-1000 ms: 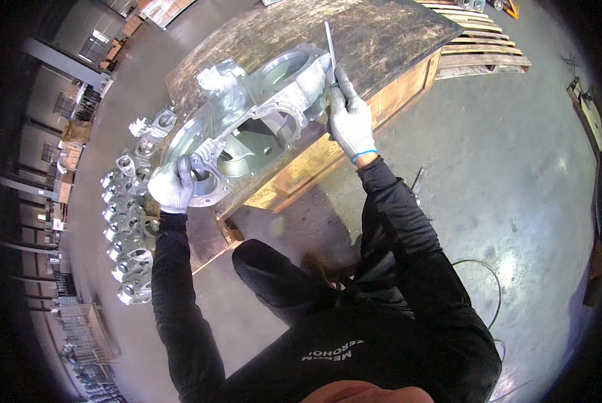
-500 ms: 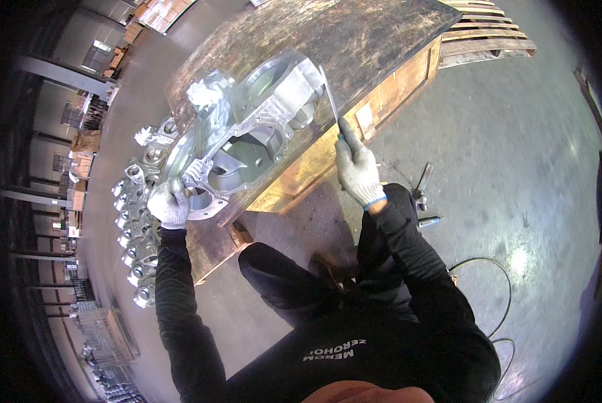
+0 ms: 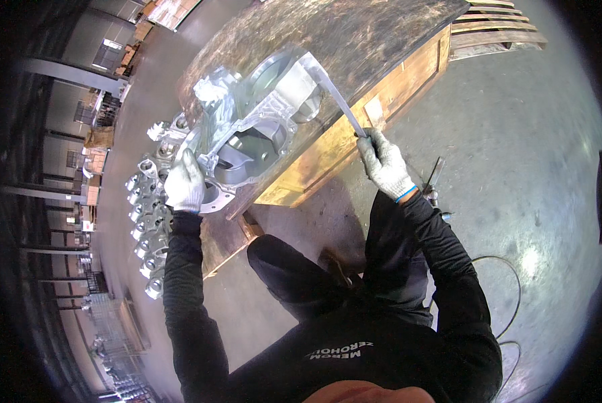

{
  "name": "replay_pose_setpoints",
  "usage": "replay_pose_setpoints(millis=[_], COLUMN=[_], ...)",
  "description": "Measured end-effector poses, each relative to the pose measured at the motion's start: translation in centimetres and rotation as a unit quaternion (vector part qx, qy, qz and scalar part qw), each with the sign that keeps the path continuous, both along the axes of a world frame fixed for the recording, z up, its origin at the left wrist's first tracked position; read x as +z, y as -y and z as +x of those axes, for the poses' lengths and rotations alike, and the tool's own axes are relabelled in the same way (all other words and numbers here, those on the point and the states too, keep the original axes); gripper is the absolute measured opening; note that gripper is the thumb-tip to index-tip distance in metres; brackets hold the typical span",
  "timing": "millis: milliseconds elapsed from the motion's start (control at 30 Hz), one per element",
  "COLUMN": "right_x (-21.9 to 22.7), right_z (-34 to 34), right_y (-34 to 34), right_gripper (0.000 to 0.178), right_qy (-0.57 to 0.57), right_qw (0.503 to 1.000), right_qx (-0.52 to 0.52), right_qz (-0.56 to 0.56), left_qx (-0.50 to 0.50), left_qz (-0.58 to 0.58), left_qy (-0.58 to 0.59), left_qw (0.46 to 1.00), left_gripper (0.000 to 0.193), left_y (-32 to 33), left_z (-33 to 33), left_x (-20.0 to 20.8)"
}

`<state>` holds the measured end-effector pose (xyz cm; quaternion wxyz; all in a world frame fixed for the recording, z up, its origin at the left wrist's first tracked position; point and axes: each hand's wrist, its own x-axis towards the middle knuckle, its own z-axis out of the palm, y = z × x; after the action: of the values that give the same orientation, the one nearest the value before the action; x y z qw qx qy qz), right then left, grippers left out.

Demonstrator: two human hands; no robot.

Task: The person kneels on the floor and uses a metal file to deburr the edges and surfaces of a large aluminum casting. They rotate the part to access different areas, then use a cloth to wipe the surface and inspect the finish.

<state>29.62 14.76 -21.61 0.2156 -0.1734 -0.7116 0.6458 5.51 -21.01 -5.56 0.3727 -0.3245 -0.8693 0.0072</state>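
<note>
Hand (R) [image 3: 384, 165] out fwd, gripping flat bar [image 3: 343, 105].

Silvery casting [image 3: 255, 123], round-holed, on worn tabletop [image 3: 381, 33], slim flat bar [image 3: 342, 101] slanting at the casting's corner

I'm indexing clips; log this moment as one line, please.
left hand: on large metal casting | right hand: gripping flat metal tool | casting: on wooden workbench | around: smaller castings, wooden pallet
</note>
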Motion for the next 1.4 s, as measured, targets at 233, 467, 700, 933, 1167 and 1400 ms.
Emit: replay_pose_setpoints(millis=[233,467,700,933,1167,1400], right_x=[-2.4,-4.8,-5.7,-5.4,-3.9,-1.9], right_z=[-2.6,-5.4,-6.0,-7.6,-8.7,-8.5], right_y=[-2.1,-2.8,-1.9,-1.6,-2.2,-2.1], right_gripper=[0.032,0.037,0.034,0.036,0.037,0.042], right_qy=[0.066,0.021,-0.034,-0.034,0.042,0.081], right_qw=[0.996,0.987,0.97,0.979,0.99,0.991], right_qx=[0.05,0.107,0.148,0.13,0.083,0.073], right_qz=[0.012,-0.119,-0.19,-0.154,-0.103,-0.075], left_qx=[-0.046,-0.094,-0.065,-0.021,-0.013,-0.028], left_qz=[0.032,0.069,0.019,0.03,-0.007,0.023], left_qy=[-0.044,-0.001,-0.028,0.026,0.02,0.008], left_qw=[0.997,0.993,0.997,0.999,1.0,0.999], left_gripper=[0.039,0.023,0.024,0.048,0.04,0.036], left_y=[-0.8,1.2,0.8,0.6,0.9,0.3], left_z=[0.4,-0.9,-0.5,-0.1,0.2,0.2], left_x=[-0.5,-1.6,-1.1,-0.8,-0.6,-0.5])
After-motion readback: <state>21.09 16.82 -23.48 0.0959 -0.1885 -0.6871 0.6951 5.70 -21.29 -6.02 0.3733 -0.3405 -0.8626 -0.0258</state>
